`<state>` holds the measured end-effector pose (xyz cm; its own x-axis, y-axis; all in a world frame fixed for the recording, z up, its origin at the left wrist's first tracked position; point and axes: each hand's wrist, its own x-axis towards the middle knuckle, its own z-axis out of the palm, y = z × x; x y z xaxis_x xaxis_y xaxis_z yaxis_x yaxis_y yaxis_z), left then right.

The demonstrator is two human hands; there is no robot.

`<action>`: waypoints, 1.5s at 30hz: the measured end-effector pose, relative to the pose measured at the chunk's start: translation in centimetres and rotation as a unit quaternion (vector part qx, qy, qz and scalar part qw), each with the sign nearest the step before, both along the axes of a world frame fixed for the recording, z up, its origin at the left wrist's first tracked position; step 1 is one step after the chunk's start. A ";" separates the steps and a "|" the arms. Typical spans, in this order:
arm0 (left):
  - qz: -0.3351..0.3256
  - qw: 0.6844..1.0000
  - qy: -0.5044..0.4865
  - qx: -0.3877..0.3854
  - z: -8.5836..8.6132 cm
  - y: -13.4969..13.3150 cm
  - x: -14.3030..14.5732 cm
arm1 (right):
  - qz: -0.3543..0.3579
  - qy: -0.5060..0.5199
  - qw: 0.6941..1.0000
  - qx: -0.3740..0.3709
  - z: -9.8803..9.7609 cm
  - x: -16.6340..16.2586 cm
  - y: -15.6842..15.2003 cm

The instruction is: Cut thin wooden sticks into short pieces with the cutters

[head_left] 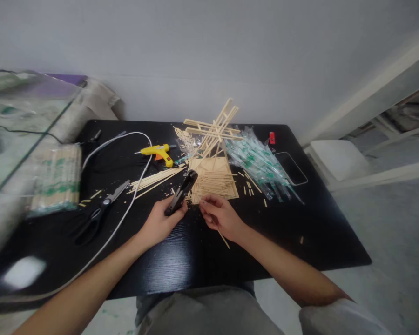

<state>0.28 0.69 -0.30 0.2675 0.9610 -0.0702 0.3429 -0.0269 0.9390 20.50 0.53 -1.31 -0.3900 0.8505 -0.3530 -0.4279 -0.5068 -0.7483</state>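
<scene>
Head view, sole camera. The left hand (160, 221) gripped a black tool (180, 193), its upper end pointing up and away from the body; the tool's exact kind could not be told. The right hand (223, 216) was curled, fingertips pinched together, with a thin stick (224, 239) trailing from beneath the palm toward the wearer. Tool and stick were apart, both over the near half of the black table (282, 232), just short of the pale board (212, 164) with its pile of sticks (214, 184).

Technique, my judgement: the stick was best pinched close to its working end, the tool brought to it squarely, fingers clear of the tool's head, and the wrists kept low for steadiness. Working just in front of the pile seemed sound, provided the sleeve or wrist did not drag the sticks.

Count: hands, 2; black tool, 1; stick in hand, 1; yellow glue gun (155, 150), 1; scissors (106, 202), 1 pair; crossed stick frame (214, 132), 1; phone (291, 167), 1; small red object (272, 137), 1; wrapped bundle (57, 177) at left, 1. Piled sticks, clear wrappers (256, 156) and short offcuts (249, 191): many, overlapping or too small for a reliable tally.
</scene>
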 end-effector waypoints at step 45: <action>0.071 0.996 -0.053 -0.035 0.4 0.3 0.0 | -0.068 -0.431 0.785 0.440 -0.7 1.9 0.7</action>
